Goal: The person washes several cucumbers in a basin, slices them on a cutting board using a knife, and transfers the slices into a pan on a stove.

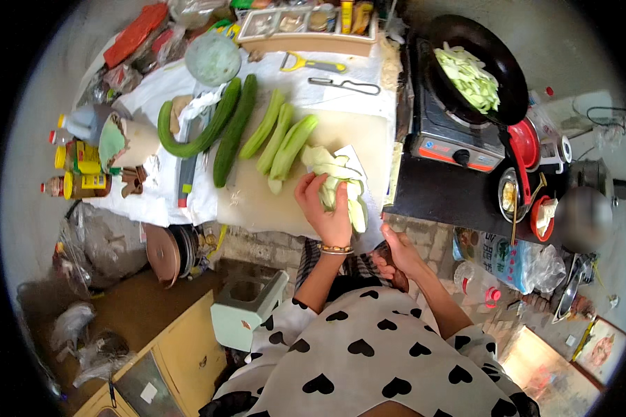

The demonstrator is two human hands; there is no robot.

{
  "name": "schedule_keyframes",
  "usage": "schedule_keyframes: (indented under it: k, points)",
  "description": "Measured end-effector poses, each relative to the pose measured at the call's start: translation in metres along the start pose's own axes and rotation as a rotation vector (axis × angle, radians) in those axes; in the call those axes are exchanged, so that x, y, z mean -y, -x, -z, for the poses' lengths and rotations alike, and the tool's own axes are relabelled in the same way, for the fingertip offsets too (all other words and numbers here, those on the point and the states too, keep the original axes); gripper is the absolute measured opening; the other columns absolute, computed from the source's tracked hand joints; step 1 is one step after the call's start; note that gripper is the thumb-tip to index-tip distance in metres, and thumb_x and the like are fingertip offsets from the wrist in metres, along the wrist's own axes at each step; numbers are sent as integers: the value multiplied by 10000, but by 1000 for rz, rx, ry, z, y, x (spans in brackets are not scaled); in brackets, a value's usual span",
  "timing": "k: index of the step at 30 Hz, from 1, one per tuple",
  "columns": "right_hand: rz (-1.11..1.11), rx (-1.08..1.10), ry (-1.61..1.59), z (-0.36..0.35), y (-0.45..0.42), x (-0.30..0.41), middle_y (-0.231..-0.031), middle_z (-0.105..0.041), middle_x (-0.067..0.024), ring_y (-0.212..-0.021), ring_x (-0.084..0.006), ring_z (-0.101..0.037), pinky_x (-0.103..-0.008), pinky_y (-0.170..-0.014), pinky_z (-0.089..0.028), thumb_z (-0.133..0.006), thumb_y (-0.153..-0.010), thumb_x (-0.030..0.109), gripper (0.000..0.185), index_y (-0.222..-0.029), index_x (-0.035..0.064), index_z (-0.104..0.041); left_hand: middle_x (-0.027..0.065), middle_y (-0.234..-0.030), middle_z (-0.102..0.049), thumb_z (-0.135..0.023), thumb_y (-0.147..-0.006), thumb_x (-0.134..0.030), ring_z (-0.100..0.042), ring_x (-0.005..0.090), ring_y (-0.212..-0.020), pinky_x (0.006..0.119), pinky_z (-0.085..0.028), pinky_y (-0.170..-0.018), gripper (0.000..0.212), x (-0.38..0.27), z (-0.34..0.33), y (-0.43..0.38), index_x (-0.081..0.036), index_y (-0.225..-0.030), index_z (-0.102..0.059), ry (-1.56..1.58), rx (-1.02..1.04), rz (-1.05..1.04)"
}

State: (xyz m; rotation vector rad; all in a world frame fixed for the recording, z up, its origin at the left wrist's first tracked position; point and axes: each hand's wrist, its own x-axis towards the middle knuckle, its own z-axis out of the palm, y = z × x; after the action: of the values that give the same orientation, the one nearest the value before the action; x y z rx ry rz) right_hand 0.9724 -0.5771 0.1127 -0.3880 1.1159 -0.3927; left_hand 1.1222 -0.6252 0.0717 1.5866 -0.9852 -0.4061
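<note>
My left hand (323, 213) rests on a heap of pale green vegetable slices (339, 177), its fingers curled over them. The slices lie on the broad blade of a kitchen knife (371, 219), above the cutting board (261, 208). My right hand (399, 256) grips the knife's brown handle at the board's near edge. Left of the heap lie several peeled green gourd pieces (291, 151). Beside them are one straight dark green gourd (235, 135) and one curved dark green gourd (188, 148), both unpeeled.
A wok (508, 62) holding pale slices sits on a gas stove (448, 135) at right. A yellow-grey peeler (313, 63) and a metal-framed peeler (344, 85) lie behind the board. A round pale green gourd (213, 58), bottles (86, 159) and a grey-handled tool (185, 177) are at left.
</note>
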Motion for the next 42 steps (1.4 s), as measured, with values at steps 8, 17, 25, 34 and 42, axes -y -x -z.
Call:
schedule_keyframes:
  k: [8, 17, 25, 34, 42]
  points:
    - [152, 130, 1, 44, 1, 19, -514, -424, -17, -360, -110, -376, -288, -344, -337, -314, -979, 550, 595, -767, 15, -466, 152, -1163, -492, -717, -754, -71, -464, 314, -1108, 416, -353, -978, 314, -46, -50, -21, -18, -1031, -579, 34, 65, -133]
    - [450, -131, -300, 128, 80, 148, -535, -457, -31, -367, -121, -414, -288, -335, -356, -387, -955, 554, 558, -822, 21, -479, 169, -1132, -512, -713, -763, -133, -487, 333, -1062, 412, -371, -951, 293, -153, -251, -54, -16, -997, -581, 319, 366, -370]
    - [745, -499, -152, 170, 61, 256, -676, -494, -68, -507, -137, -444, -285, -447, -387, -526, -963, 261, 300, -844, -9, -468, 165, -1452, -340, -380, -962, -460, -350, 284, -1320, 392, -317, -1038, 630, -206, -334, -122, 7, -1384, -366, 563, 840, 445]
    - [765, -618, -55, 167, 54, 261, -680, -510, -77, -494, -149, -479, -302, -405, -403, -536, -949, 261, 299, -846, -17, -502, 140, -1411, -434, -349, -899, 43, -419, 221, -1303, 297, -324, -1063, 462, -200, -357, -141, -21, -1346, -444, 932, 839, 238]
    - [803, -514, -345, 183, 59, 250, -706, -500, -87, -498, -125, -433, -270, -408, -356, -528, -955, 246, 237, -902, 31, -446, 124, -1139, -600, -611, -746, -3, -576, 275, -1025, 351, -455, -914, 316, -177, -417, -84, -14, -1061, -632, 473, 999, -510]
